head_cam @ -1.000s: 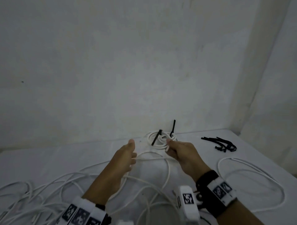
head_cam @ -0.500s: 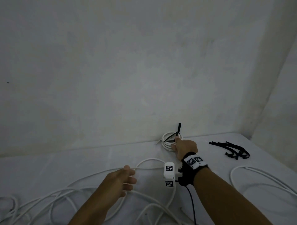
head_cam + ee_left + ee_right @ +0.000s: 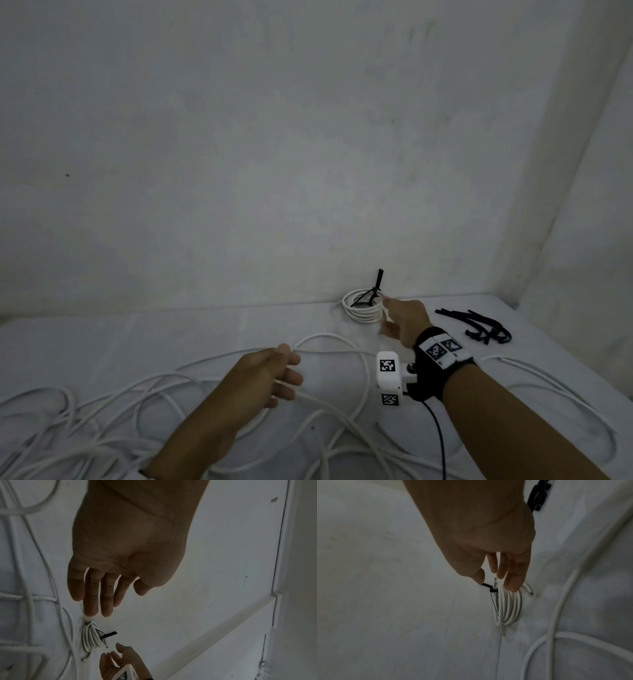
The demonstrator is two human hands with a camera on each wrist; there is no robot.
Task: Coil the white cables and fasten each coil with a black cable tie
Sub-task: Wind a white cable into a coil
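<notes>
Lying tied coil [image 3: 363,306] at frame centre by the wall, black tie [image 3: 376,286] sticking up; right hand [image 3: 406,325] reaching beside it, fingers loose and spread; left hand [image 3: 265,378] hovering relaxed over loose cables [image 3: 329,404]

A second ago both my hands were together at the tied coil [image 3: 363,306], my right hand [image 3: 406,325] pinching it by the black cable tie [image 3: 373,291]. Since then my right grip has let go: the fingers [image 3: 513,574] are now spread loose just beside the coil, which lies against the wall. My left hand [image 3: 263,380] has drawn back toward me, fingers relaxed over the loose white cables [image 3: 329,346], well apart from the coil.
</notes>
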